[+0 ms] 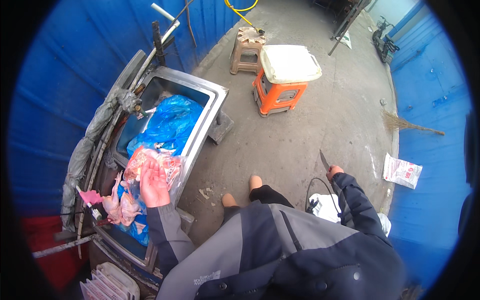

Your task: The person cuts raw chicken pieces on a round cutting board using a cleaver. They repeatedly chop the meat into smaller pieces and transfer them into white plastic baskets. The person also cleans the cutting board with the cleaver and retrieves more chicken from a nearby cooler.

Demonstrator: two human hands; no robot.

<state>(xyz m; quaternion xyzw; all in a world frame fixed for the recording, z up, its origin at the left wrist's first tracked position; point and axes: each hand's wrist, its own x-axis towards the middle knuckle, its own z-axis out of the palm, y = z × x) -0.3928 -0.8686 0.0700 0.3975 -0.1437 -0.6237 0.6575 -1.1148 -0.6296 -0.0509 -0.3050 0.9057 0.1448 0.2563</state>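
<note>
My left hand [153, 183] is palm up over the double-basin steel sink [204, 129]. Its fingers are loosely extended and not wrapped around anything. Right behind it is a clear printed plastic bag of raw meat [173, 168]; whether they touch is hard to tell. Plucked raw poultry [120, 208] lies in the near basin, partly on blue plastic. A large blue plastic bag [170, 122] fills much of the far basin. Out to the right, my right hand [333, 171] grips a knife [324, 160], its blade pointing away from me above the concrete floor.
A wrapped pipe with a tap [129, 101] runs along the sink's left side. Ahead stand an orange stool [283, 95] with a white lid [288, 63] and a brown stool [247, 50]. A straw broom [408, 123] lies right. White plastic baskets [112, 283] sit lower left.
</note>
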